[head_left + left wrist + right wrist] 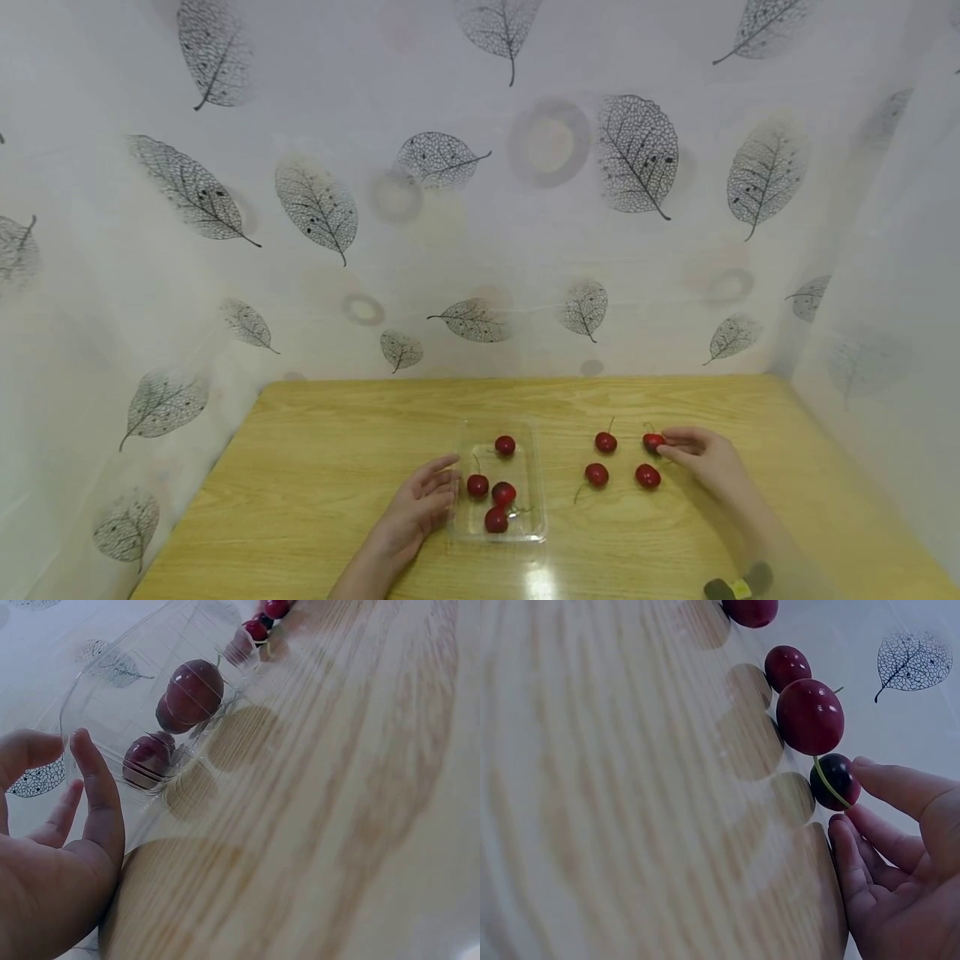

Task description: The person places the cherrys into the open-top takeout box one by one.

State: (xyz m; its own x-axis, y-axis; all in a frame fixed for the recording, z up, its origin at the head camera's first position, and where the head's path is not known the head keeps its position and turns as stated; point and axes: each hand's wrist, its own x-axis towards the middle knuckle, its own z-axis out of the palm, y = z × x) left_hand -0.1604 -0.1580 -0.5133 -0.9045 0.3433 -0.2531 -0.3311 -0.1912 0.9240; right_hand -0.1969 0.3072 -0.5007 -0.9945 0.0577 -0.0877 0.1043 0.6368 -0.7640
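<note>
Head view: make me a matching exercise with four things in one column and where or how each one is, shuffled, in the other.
Column one
1. Left hand
2. Right hand
3. Clear box
4. Leaf-print backdrop

Column two
A. Contains four cherries
B. Behind the table
C. At a stemmed cherry outside the box
D. At the box's left side

Pairs: 1-D, 2-C, 3-A, 4-B

cherries (pixel 505 446): smooth, glossy; box (pixel 539 483): shiny clear plastic; tabletop (pixel 315 483): glossy, wood-grained; backdrop (pixel 480 258): smooth, matt
</note>
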